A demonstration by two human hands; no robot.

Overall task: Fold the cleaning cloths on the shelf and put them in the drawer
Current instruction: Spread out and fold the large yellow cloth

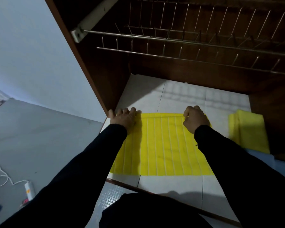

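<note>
1. White tiled worktop [176,183] under a dark wooden cabinet [95,66], and a wire dish rack [187,41] hangs inside the cabinet above it
2. Laid flat on the tiles is the yellow cloth [163,145], ribbed with thin pale lines, its near edge running close to the front lip of the worktop
3. Left hand [123,120] is at the cloth's far left corner, fingers curled down over the edge; whether that grip really has the fabric pinched or only presses it, I cannot tell
4. Right hand [195,119] is at the far right corner, fingers bent round the cloth's far edge, the grip tight on the fabric
5. Both arms come in from the bottom in black sleeves [237,162], crossing over the cloth's two sides
6. Off to the right, apart from the flat one, lies a second yellow cloth [248,132], folded into a narrower bundle beside the cabinet's right wall
7. Down on the left, the grey floor [39,137] carries a white cord [0,176] looping to a small white device [29,190]
</note>
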